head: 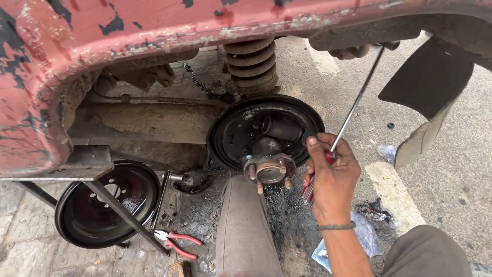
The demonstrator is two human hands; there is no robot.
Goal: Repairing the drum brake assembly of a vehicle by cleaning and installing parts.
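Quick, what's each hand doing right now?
Left hand: not in view.
Right hand: closed around a long screwdriver, red handle in the palm, held beside the wheel hub.

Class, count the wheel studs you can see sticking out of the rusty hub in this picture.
3 studs on the rusty round hub flange: one at its left edge, one at the bottom left, one at the lower right. Others may be hidden behind the flange.
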